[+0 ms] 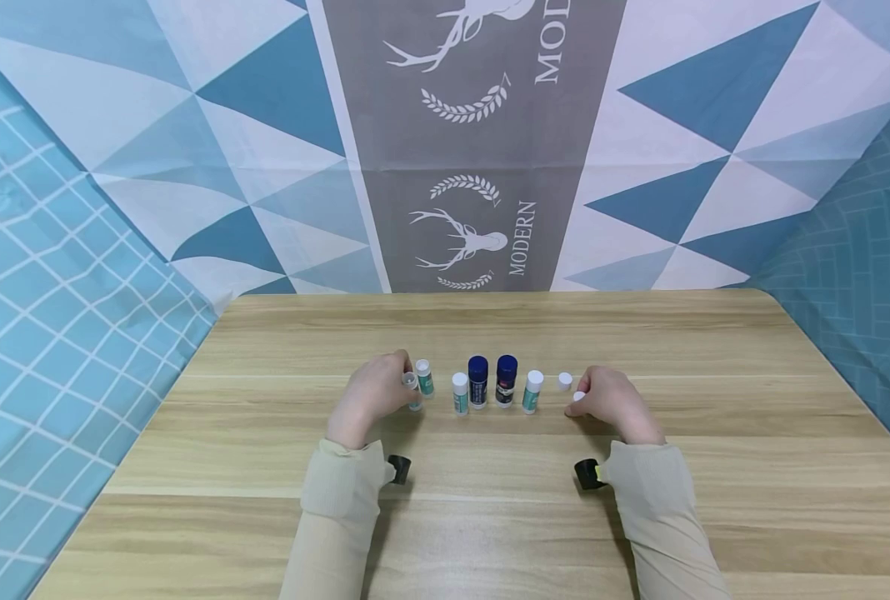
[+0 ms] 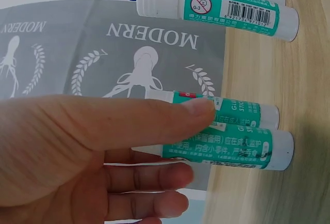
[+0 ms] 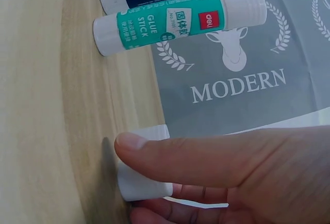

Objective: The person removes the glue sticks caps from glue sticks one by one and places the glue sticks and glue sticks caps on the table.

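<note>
My left hand (image 1: 373, 392) pinches a small green-and-white glue stick (image 2: 221, 149), its thumb across the label and its other fingers behind. The stick is upright at the table, and its upper end is partly hidden by the hand. Right beside it stands a second green glue stick (image 1: 425, 379), partly behind the thumb in the left wrist view. My right hand (image 1: 612, 396) pinches a white cap (image 3: 147, 182) low at the tabletop between thumb and fingers. Another white cap (image 1: 565, 381) sits just left of that hand.
Between the hands stand two dark blue glue sticks (image 1: 478, 382) (image 1: 506, 382), with a green glue stick (image 1: 460, 394) on their left and another green glue stick (image 1: 532, 392) on their right. Behind the wooden table (image 1: 482, 517) hangs a patterned cloth (image 1: 467, 150).
</note>
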Action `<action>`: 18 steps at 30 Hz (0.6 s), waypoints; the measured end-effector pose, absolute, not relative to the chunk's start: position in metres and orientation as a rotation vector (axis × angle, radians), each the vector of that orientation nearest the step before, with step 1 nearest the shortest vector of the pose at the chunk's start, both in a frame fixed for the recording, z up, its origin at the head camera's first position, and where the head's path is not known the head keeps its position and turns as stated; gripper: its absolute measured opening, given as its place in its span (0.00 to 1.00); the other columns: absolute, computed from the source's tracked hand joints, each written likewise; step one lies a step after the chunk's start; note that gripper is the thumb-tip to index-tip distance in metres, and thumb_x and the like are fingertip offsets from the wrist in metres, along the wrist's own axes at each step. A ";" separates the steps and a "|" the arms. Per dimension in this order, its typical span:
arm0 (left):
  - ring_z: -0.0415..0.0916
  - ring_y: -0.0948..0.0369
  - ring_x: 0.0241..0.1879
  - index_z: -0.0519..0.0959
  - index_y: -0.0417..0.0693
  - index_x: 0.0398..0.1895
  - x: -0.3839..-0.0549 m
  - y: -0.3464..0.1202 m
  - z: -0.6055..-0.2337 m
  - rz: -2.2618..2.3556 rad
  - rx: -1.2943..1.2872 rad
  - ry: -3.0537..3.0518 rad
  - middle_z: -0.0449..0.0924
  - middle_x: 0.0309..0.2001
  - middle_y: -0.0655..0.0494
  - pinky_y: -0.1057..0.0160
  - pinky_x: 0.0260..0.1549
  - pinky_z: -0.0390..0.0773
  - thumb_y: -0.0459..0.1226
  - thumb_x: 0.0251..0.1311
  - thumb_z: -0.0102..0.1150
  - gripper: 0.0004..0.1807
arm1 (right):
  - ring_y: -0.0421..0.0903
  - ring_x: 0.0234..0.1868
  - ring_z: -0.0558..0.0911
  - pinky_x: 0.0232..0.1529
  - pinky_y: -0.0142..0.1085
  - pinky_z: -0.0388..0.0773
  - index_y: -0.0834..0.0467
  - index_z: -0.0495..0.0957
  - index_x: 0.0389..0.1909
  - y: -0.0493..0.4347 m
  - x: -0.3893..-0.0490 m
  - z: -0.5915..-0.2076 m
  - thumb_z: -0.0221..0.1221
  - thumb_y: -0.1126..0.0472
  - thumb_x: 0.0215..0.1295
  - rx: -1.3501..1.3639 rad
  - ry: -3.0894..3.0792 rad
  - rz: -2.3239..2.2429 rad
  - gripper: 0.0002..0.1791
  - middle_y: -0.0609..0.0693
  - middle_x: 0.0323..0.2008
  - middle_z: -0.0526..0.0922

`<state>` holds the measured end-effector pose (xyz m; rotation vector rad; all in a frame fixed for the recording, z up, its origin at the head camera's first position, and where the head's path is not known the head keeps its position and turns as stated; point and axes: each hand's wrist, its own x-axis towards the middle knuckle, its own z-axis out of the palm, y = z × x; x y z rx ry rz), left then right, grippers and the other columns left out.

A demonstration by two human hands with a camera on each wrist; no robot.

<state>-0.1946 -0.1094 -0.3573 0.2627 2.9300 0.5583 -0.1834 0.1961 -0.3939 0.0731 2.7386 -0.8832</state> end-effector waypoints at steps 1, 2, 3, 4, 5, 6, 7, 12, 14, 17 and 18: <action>0.70 0.60 0.26 0.75 0.42 0.37 -0.194 -0.110 -0.357 0.552 0.260 2.930 0.78 0.31 0.53 0.61 0.28 0.72 0.39 0.44 0.68 0.18 | 0.47 0.27 0.69 0.25 0.34 0.63 0.63 0.70 0.26 0.196 -0.183 -0.393 0.66 0.62 0.47 0.072 2.737 -0.882 0.14 0.51 0.24 0.70; 0.71 0.59 0.26 0.75 0.42 0.38 -0.194 -0.110 -0.356 0.549 0.253 2.929 0.78 0.32 0.53 0.61 0.28 0.72 0.40 0.44 0.68 0.19 | 0.47 0.27 0.69 0.25 0.34 0.63 0.63 0.70 0.26 0.196 -0.183 -0.393 0.66 0.62 0.47 0.072 2.735 -0.882 0.14 0.51 0.24 0.70; 0.71 0.59 0.27 0.75 0.42 0.39 -0.193 -0.111 -0.355 0.541 0.246 2.929 0.78 0.33 0.52 0.61 0.29 0.72 0.41 0.44 0.68 0.20 | 0.47 0.27 0.69 0.25 0.33 0.64 0.63 0.70 0.26 0.196 -0.182 -0.392 0.66 0.62 0.47 0.070 2.734 -0.879 0.14 0.51 0.24 0.70; 0.71 0.59 0.27 0.75 0.41 0.40 -0.193 -0.111 -0.353 0.536 0.242 2.931 0.79 0.34 0.51 0.60 0.29 0.73 0.41 0.44 0.68 0.21 | 0.47 0.27 0.69 0.25 0.34 0.64 0.63 0.70 0.26 0.195 -0.182 -0.391 0.66 0.62 0.47 0.069 2.734 -0.876 0.14 0.51 0.24 0.71; 0.72 0.59 0.28 0.75 0.41 0.41 -0.192 -0.112 -0.352 0.531 0.239 2.934 0.79 0.35 0.51 0.60 0.29 0.73 0.41 0.44 0.68 0.22 | 0.47 0.27 0.69 0.26 0.34 0.64 0.63 0.70 0.27 0.195 -0.181 -0.390 0.66 0.62 0.47 0.067 2.733 -0.873 0.14 0.51 0.24 0.71; 0.72 0.58 0.29 0.74 0.40 0.42 -0.192 -0.113 -0.350 0.522 0.238 2.941 0.79 0.36 0.50 0.60 0.30 0.73 0.42 0.44 0.67 0.22 | 0.47 0.28 0.69 0.26 0.34 0.64 0.63 0.70 0.27 0.195 -0.181 -0.389 0.66 0.62 0.47 0.066 2.733 -0.867 0.14 0.51 0.24 0.71; 0.73 0.58 0.29 0.74 0.40 0.43 -0.191 -0.113 -0.348 0.514 0.238 2.948 0.79 0.37 0.49 0.59 0.30 0.74 0.42 0.45 0.67 0.23 | 0.47 0.28 0.69 0.26 0.34 0.64 0.63 0.70 0.27 0.195 -0.180 -0.387 0.66 0.62 0.47 0.064 2.734 -0.861 0.14 0.51 0.25 0.71; 0.75 0.57 0.32 0.74 0.40 0.46 -0.187 -0.115 -0.342 0.489 0.267 2.980 0.78 0.39 0.49 0.58 0.32 0.74 0.43 0.47 0.65 0.24 | 0.48 0.29 0.69 0.28 0.35 0.65 0.63 0.69 0.30 0.194 -0.178 -0.379 0.65 0.62 0.48 0.061 2.736 -0.846 0.15 0.52 0.26 0.71; 0.74 0.57 0.33 0.74 0.40 0.47 -0.187 -0.114 -0.341 0.490 0.274 2.985 0.78 0.39 0.50 0.58 0.32 0.74 0.43 0.47 0.66 0.25 | 0.49 0.31 0.69 0.30 0.36 0.66 0.64 0.69 0.32 0.193 -0.178 -0.376 0.65 0.62 0.49 0.060 2.736 -0.859 0.15 0.53 0.28 0.71; 0.73 0.57 0.32 0.73 0.41 0.49 -0.187 -0.114 -0.341 0.505 0.283 2.995 0.77 0.40 0.49 0.57 0.34 0.74 0.44 0.47 0.66 0.27 | 0.51 0.36 0.72 0.35 0.41 0.71 0.66 0.70 0.40 0.192 -0.178 -0.371 0.63 0.62 0.51 0.012 2.767 -0.866 0.18 0.59 0.37 0.75; 0.73 0.56 0.32 0.73 0.41 0.50 -0.187 -0.114 -0.341 0.509 0.289 3.001 0.76 0.41 0.49 0.57 0.35 0.74 0.44 0.47 0.66 0.27 | 0.53 0.38 0.73 0.38 0.43 0.72 0.67 0.70 0.44 0.191 -0.178 -0.370 0.63 0.62 0.52 -0.018 2.784 -0.865 0.20 0.61 0.41 0.75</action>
